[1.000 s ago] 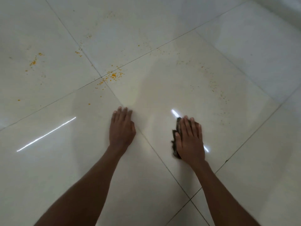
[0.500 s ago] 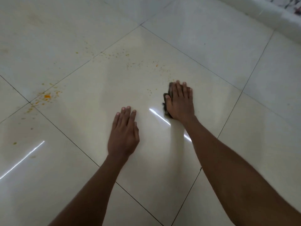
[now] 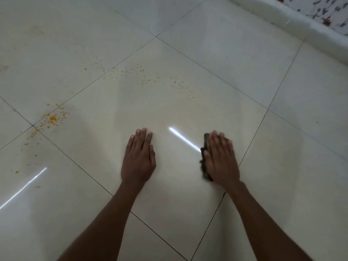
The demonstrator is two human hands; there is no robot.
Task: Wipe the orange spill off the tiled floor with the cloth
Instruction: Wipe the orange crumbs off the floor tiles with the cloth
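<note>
A: Where is the cloth (image 3: pixel 205 159) sitting?

B: It is lying on the tiled floor (image 3: pixel 235 76), a dark wad peeking out from under the thumb side of the right hand (image 3: pixel 221 159), which is pressing down flat on it with fingers stretched out, a little blurred.

A: And the orange spill (image 3: pixel 51 119)?

B: It is showing well to the left of the cloth and farther away, where the grout lines are crossing. A thinner band of orange specks (image 3: pixel 169 84) is lying straight beyond the cloth, well apart from it.

A: What is the left hand (image 3: pixel 138 159) doing?

B: It is resting palm down on the floor just left of the cloth, fingers out and close together, holding nothing. A bright streak of reflected light (image 3: pixel 183 139) is running between it and the cloth.

A: Anything past the cloth to the right?

B: A pale raised ledge (image 3: pixel 282 17) is running along the far right, with a flower-patterned surface (image 3: pixel 327 10) beyond it.
</note>
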